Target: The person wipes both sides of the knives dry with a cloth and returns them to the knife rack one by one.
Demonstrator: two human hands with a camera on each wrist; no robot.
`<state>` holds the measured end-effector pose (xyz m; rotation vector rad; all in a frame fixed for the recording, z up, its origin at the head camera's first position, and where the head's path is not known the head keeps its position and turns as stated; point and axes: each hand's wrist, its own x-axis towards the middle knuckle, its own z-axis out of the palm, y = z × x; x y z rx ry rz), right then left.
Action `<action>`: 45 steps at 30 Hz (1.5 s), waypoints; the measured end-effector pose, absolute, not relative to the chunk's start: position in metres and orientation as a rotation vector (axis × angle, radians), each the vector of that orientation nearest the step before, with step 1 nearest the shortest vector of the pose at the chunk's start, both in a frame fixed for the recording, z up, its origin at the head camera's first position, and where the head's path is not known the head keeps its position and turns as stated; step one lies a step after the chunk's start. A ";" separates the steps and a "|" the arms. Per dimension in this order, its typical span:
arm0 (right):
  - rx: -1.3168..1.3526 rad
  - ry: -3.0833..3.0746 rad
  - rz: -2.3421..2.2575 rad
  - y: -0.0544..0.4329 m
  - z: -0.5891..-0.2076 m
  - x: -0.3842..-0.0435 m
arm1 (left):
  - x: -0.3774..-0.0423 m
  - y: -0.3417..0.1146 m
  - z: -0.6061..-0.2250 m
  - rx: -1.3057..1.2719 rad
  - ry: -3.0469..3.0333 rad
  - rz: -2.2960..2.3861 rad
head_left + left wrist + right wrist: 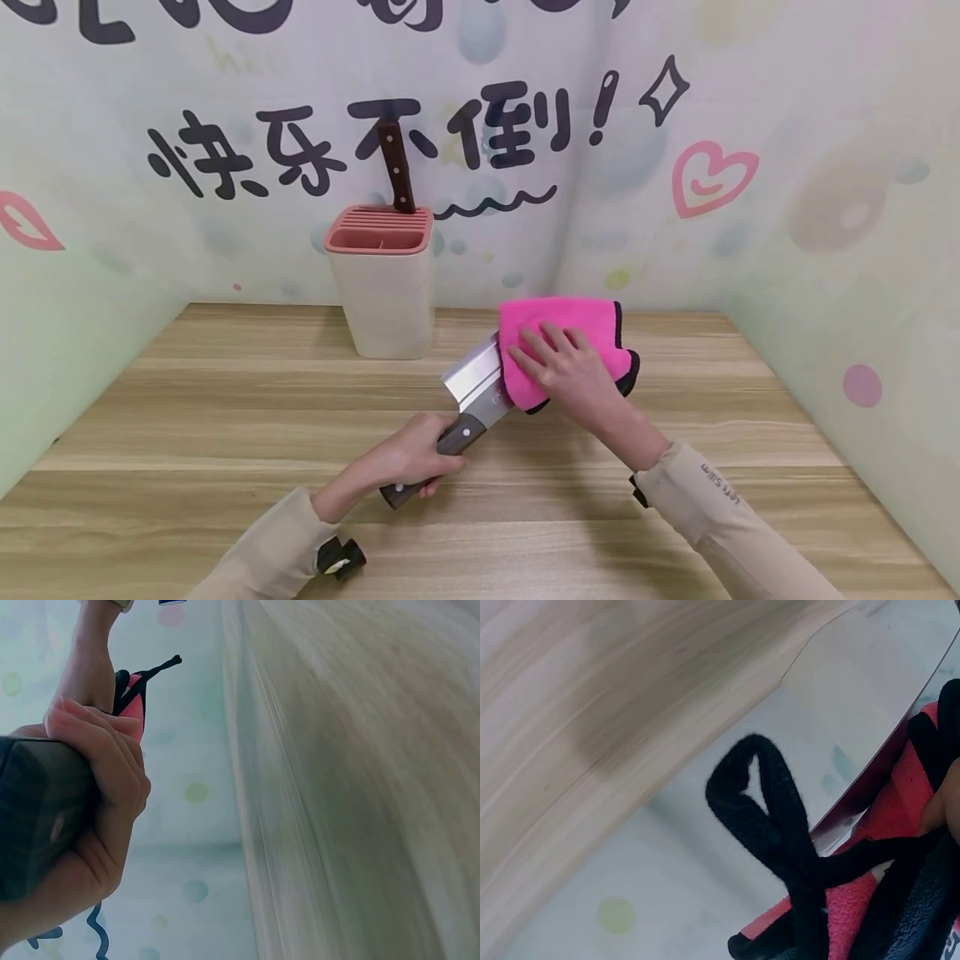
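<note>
A cleaver (492,402) with a broad shiny blade and a dark riveted handle slants up to the right over the table. My left hand (420,454) grips its handle, whose dark butt end (45,814) looms large in the left wrist view. Across the blade's far part lies a folded pink cloth (562,312) with black edging, hiding that end. My right hand (573,375) holds the cloth against the blade, fingers spread over its top and the thumb out of sight in the head view. A black edging loop (761,802) hangs from the cloth in the right wrist view.
Behind the cleaver, to the left, stands a white knife holder (386,308) with a pink slotted top. One knife with a dark brown handle (396,167) is upright in it. The wood-grain table (225,400) ends at printed cloth walls (637,242) at the back and sides.
</note>
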<state>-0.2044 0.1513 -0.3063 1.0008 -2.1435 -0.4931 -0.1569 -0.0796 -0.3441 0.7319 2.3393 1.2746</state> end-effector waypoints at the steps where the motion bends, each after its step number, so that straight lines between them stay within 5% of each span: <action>1: 1.006 -2.137 -0.501 0.150 -0.307 -0.204 | -0.157 -0.079 -0.344 0.727 2.338 1.275; 45: 1.350 -1.872 -0.556 0.118 -0.312 -0.186 | -0.160 -0.076 -0.347 0.741 2.267 1.289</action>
